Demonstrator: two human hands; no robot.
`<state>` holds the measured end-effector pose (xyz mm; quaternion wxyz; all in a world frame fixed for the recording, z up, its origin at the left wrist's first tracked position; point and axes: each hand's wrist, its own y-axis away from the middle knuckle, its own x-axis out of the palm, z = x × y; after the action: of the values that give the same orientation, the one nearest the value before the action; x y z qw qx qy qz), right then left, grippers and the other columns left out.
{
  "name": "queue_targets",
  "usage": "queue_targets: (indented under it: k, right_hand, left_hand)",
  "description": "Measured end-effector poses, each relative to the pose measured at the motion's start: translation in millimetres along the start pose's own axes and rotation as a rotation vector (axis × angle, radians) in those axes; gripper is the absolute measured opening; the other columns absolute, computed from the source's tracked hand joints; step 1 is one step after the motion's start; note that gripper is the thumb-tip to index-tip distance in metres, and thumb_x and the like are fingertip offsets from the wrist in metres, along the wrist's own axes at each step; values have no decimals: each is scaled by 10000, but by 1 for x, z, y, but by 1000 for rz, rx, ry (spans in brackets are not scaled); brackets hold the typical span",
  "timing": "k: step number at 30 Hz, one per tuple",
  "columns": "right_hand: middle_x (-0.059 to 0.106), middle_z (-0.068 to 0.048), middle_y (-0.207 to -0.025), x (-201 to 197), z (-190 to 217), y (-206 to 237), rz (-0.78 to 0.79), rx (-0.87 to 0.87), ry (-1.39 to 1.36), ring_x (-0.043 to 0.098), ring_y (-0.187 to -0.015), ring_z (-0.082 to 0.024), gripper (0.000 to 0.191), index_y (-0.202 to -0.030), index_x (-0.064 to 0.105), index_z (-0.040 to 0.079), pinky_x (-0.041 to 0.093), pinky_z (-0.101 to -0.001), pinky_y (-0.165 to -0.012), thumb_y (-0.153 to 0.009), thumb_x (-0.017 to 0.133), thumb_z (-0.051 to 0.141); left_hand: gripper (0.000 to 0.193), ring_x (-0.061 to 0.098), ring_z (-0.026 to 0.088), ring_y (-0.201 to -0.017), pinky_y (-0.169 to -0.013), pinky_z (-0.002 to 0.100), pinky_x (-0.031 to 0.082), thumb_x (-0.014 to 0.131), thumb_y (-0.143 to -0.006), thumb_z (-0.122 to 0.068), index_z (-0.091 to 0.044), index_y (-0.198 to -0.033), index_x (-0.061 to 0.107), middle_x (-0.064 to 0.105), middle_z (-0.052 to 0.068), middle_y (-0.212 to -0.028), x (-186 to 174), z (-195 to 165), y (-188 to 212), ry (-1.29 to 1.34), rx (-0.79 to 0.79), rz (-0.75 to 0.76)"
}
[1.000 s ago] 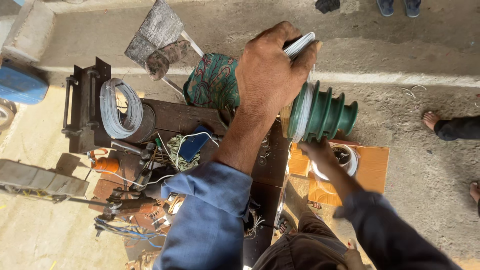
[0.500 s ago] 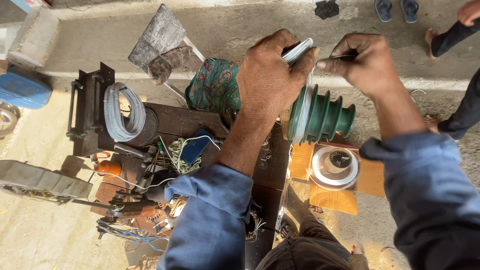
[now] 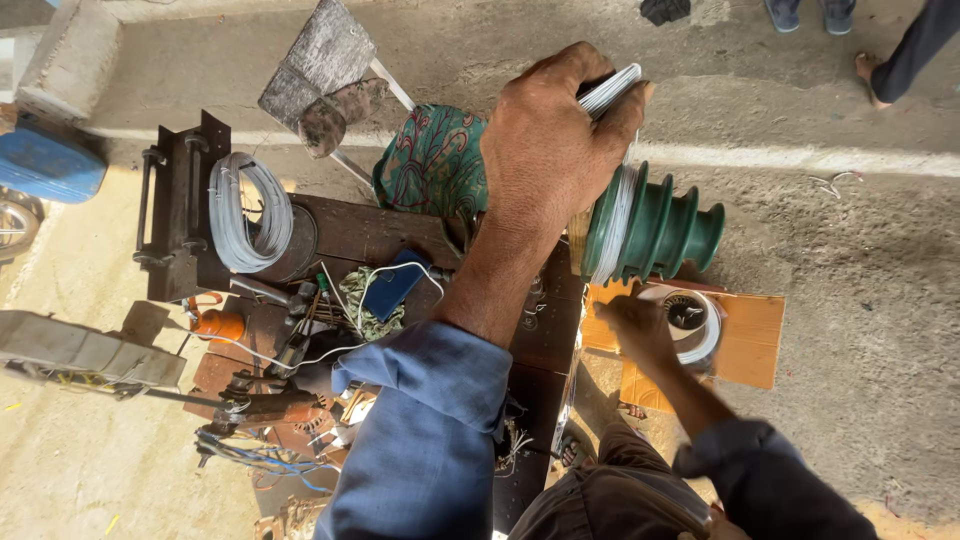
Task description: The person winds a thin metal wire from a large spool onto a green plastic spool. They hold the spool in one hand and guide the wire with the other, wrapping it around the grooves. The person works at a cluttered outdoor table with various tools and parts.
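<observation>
Your right hand [image 3: 640,328] has dropped from the wire to the round wire spool [image 3: 692,322], grip unclear; your left hand [image 3: 555,140] clenches white wire turns [image 3: 608,92] on the green stepped former [image 3: 655,228], winding partly done.

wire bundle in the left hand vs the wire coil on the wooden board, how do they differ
The wire bundle is a flat sheaf of strands pinched in the left hand above the green stepped former; the wire coil is a round loop lying loose on the wooden board. The bundle is lifted and mostly covered by fingers; the coil rests untouched and in full view. Both are pale, whitish wire.
</observation>
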<state>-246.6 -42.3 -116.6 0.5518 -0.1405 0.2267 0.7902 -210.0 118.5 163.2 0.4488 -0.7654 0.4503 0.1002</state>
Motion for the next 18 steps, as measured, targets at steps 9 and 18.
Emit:
queue_targets:
  k: [9,18]
  right_hand:
    - [502,2,-613,-98,124,63,-369,-1219,850,474,-533,-121,55,-752,696,129,419,-284,-415,-734,727,87]
    - [665,-52,-764,-193,136,-63,-289,-929,329,593,-587,-78,257,-859,698,63,496,-218,-494,-993,837,232]
  left_hand:
    - [237,784,175,-788,-684,365,618,831,-828,-369,-164,-897,733,781,-1,-869,-7,-8,-1,41,-12,2]
    - [247,782,140,-770,-671,344,626,820,-845,-376,-156,-911,731,779,-2,-856,-5,-4,-3,37,-2,15]
